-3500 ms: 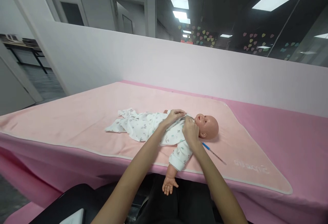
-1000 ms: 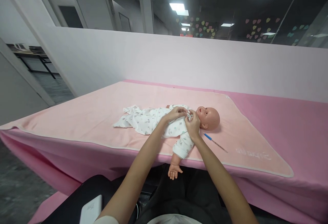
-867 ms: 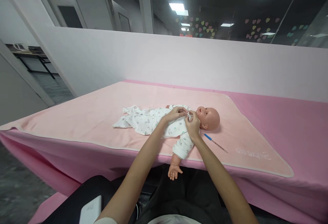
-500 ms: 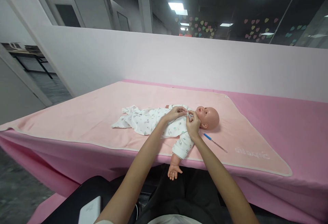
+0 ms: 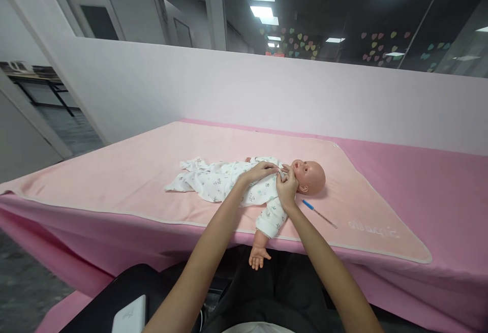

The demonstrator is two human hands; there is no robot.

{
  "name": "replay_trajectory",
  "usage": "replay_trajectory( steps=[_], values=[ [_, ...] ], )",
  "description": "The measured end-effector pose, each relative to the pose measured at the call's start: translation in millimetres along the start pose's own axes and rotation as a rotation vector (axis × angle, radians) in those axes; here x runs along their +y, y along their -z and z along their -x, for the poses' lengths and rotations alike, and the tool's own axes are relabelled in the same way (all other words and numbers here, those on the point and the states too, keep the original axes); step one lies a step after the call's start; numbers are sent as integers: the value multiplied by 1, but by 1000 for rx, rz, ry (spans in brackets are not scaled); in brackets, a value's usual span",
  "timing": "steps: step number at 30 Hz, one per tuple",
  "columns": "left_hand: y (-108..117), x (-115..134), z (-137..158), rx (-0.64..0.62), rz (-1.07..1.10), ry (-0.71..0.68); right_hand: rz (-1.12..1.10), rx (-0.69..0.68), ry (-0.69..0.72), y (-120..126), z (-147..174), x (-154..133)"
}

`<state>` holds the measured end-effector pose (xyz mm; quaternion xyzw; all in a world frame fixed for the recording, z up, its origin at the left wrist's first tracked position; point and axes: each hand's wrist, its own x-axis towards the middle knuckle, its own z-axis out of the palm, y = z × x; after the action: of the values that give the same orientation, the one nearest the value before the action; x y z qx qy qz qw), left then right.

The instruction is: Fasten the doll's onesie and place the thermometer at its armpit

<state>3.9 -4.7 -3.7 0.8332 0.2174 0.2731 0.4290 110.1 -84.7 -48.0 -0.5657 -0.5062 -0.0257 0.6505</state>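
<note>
From afar I see a pale-peach cloth mat (image 5: 125, 170) bearing a bald plastic baby doll (image 5: 314, 176), its white printed cloth outfit (image 5: 215, 183) pinched near the neck by left hand (image 5: 262, 171) and right hand (image 5: 286, 184); a slim blue-handled rod (image 5: 319, 214) lies nearby.

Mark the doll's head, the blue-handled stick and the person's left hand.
Doll's head (image 5: 313, 176): head view, side of the bald scalp.
Blue-handled stick (image 5: 319, 213): head view, thin shaft just past the handle.
Left hand (image 5: 261, 171): head view, back of the hand.
</note>
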Motion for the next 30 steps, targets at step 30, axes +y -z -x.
replay_trajectory(
  steps=[30],
  values=[
    [-1, -8, -2, 99, 47, -7, 79, -29, 10, 0, -1, -1]
  ],
)
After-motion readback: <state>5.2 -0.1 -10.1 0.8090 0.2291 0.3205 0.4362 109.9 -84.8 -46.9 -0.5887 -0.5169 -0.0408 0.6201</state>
